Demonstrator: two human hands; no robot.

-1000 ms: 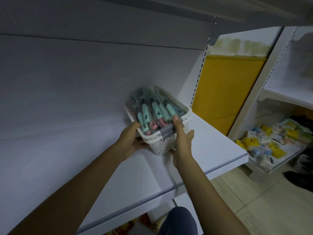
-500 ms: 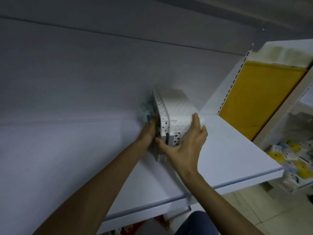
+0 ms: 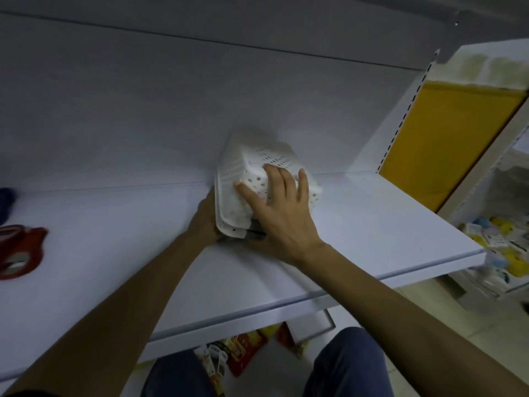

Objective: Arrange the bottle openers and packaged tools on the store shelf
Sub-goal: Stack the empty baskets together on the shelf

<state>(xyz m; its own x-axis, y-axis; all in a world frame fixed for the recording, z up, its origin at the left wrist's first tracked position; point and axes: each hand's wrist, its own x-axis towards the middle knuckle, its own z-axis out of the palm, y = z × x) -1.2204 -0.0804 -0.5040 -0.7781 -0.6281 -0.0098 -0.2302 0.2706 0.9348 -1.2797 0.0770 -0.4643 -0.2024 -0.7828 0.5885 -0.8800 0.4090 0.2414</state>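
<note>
A white perforated plastic basket (image 3: 243, 173) lies turned upside down on the white store shelf (image 3: 372, 224), near the back panel. My right hand (image 3: 280, 207) is spread flat over its upturned bottom. At its left rim, my left hand (image 3: 204, 219) grips the edge, partly hidden behind the basket. The packaged tools are hidden under the basket; only a dark sliver (image 3: 254, 234) shows at its near edge.
Red packaged items (image 3: 20, 250) and a dark blue object (image 3: 7, 196) lie at the shelf's far left. A yellow panel (image 3: 446, 138) stands right of the upright. Another shelf with yellow and blue packets (image 3: 503, 253) is lower right. Packaged goods (image 3: 237, 351) sit below.
The basket of tools was upright, then tipped onto its side, and now lies fully inverted on the shelf. My right hand moved from its side onto its bottom.
</note>
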